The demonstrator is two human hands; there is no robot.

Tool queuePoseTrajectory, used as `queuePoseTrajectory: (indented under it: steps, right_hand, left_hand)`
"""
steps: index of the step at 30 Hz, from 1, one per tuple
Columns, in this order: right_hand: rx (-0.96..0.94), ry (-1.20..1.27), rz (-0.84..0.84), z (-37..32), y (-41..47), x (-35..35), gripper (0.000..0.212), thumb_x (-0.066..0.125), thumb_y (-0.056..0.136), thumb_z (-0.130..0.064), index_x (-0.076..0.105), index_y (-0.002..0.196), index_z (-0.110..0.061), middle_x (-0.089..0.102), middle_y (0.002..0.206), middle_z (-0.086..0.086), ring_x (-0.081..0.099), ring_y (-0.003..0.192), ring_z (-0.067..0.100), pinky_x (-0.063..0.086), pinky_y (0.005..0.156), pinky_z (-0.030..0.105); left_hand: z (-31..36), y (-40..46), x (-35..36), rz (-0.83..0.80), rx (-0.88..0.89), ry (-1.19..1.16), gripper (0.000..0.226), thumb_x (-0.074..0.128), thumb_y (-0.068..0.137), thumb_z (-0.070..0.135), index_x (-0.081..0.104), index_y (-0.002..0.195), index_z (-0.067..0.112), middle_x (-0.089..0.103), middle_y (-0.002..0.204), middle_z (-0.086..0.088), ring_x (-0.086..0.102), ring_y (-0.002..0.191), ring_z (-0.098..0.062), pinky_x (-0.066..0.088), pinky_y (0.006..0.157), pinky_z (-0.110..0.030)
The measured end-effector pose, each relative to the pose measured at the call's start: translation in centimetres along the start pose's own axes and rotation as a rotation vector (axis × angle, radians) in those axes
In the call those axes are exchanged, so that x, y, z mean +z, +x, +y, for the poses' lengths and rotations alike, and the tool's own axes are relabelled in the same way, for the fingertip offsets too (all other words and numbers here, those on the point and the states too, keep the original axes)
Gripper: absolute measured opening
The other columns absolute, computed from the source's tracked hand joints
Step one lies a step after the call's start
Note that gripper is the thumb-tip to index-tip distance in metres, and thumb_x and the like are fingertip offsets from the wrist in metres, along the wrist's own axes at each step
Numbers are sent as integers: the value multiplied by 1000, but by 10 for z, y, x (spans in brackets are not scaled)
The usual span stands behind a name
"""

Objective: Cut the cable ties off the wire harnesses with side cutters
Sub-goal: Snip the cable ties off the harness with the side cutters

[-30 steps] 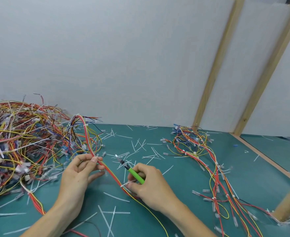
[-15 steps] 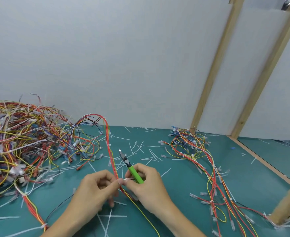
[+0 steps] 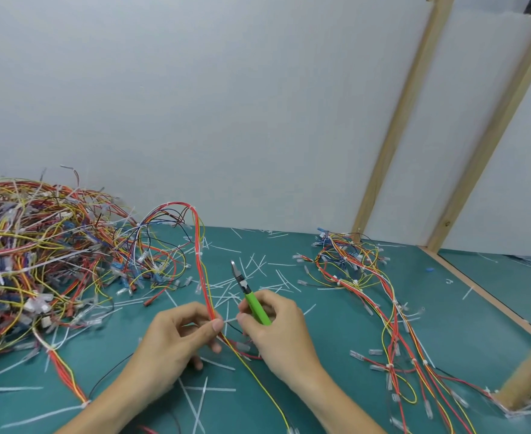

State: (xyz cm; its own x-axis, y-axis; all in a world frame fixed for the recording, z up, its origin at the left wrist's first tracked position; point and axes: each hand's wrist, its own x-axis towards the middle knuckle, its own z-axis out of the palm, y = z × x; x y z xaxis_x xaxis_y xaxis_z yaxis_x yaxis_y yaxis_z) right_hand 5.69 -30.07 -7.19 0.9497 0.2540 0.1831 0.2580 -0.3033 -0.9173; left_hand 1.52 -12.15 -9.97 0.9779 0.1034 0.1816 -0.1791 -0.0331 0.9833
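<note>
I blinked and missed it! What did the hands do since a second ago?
The left hand slid down the wire bundle toward the right hand, and the bundle's loop rose upright. The two hands now meet at a white tie, thumbs pinching near it. The right hand kept holding the green cutters, tip up. Both wire piles stayed put.

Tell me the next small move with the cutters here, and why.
Probably pull the cut tie free and drop it. The right hand holds the green side cutters pointing up and away from the harness, while its fingertips and the left hand pinch a white tie strip at the wires.
</note>
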Motion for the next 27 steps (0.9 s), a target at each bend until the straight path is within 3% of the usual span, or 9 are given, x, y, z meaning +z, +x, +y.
queuePoseTrajectory:
  steps: [2,6,14,19,23,27]
  right_hand:
    - [1,7,28,1,1,-2,15,73,89,-9,70,84,-23,70,72,-15,64,64,0,51,57,12]
    - [-29,-10,98,3,7,-4,15,76,88,-11,69,86,-25,74,82,-12,68,75,5,53,71,18]
    - [-76,82,110,6,9,-3,17,78,88,-9,70,88,-23,73,81,-11,69,76,8,54,73,20]
    - [-54,85,107,8,10,-1,16,77,88,-9,70,88,-22,73,78,-8,71,74,13,55,72,27]
    - [-62,89,105,10,11,-1,16,76,89,-8,70,88,-23,72,76,-9,69,71,10,54,71,28]
    - [-72,115,104,9,11,-2,17,75,89,-7,70,88,-23,72,77,-9,68,70,10,53,69,26]
  left_hand:
    - [1,0,-1,4,-6,-7,15,76,78,27,75,83,13,69,72,-13,70,70,-24,51,47,-32]
    - [3,-2,-1,-46,-14,-21,19,74,81,27,73,88,10,74,82,-14,73,76,-25,52,50,-31]
    - [5,-1,-1,-73,-37,-136,25,76,79,22,78,103,19,69,79,-8,66,64,-21,51,49,-29]
    - [4,-1,-3,-119,-38,-155,18,82,80,19,76,97,14,67,81,-10,68,69,-22,52,51,-30]
    - [1,-1,-3,-105,-6,-46,24,80,78,33,72,89,13,74,87,-11,71,84,-19,54,59,-30]
    - [1,0,-2,-63,32,29,21,77,82,31,70,89,13,73,85,-6,68,83,-12,49,61,-21]
